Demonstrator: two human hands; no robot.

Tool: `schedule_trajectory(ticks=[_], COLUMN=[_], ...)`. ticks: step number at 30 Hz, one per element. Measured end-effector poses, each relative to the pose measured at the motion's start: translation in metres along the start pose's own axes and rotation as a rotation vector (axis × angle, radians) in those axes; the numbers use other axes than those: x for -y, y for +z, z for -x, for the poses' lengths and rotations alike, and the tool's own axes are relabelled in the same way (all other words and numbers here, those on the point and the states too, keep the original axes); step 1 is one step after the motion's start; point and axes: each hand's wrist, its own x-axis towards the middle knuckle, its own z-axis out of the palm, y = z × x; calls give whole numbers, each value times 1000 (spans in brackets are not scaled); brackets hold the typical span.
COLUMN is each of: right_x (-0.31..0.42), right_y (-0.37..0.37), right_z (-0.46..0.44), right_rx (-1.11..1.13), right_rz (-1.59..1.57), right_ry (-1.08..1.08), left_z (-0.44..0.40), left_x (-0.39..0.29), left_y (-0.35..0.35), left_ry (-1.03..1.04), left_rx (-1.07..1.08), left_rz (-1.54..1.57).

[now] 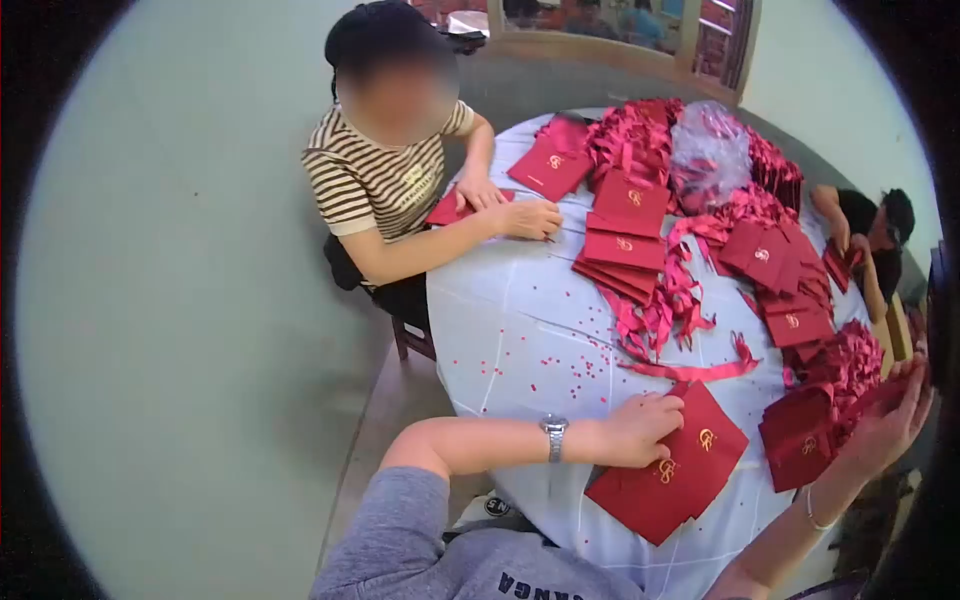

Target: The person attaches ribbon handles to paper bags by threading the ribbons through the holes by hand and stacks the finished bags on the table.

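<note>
My left hand (642, 430), with a silver watch on its wrist, rests on the left part of overlapping red paper bags (706, 466) with gold logos. Its thumb and fingers are apart and slightly bent. At the far right, my right hand (900, 405) is raised, its fingers closed on a red bag (872, 402) that shows only in part. Just below and left of that hand lie more red bags (795, 440) with a bunch of dark pink ribbons (850, 362).
Across the white-covered round table (480, 310), a person in a striped shirt (395, 180) handles a red bag. Another person (875, 225) sits at the right. Bag stacks (625, 250), loose ribbons (680, 300), clear plastic (710, 150) and small red dots lie on the cloth.
</note>
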Motion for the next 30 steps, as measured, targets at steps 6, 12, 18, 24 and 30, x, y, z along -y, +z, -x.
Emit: schedule_trajectory(ticks=[6, 12, 18, 24, 30], right_x=[137, 195, 239, 261, 246], right_y=[20, 20, 30, 37, 37], right_z=[-9, -34, -52, -68, -39], right_rx=[71, 452, 570, 520, 770], right_rz=[-1237, -1484, -1609, -1810, -1723], right_ry=[1088, 784, 755, 791, 774], left_z=[3, 0, -1, 0, 3], left_x=[-11, -13, -11, -4, 14], left_y=[0, 0, -3, -5, 2], left_ry=[194, 217, 181, 99, 210], left_rx=[-249, -280, -241, -207, -160], left_rz=[-147, -304, -312, -71, -16])
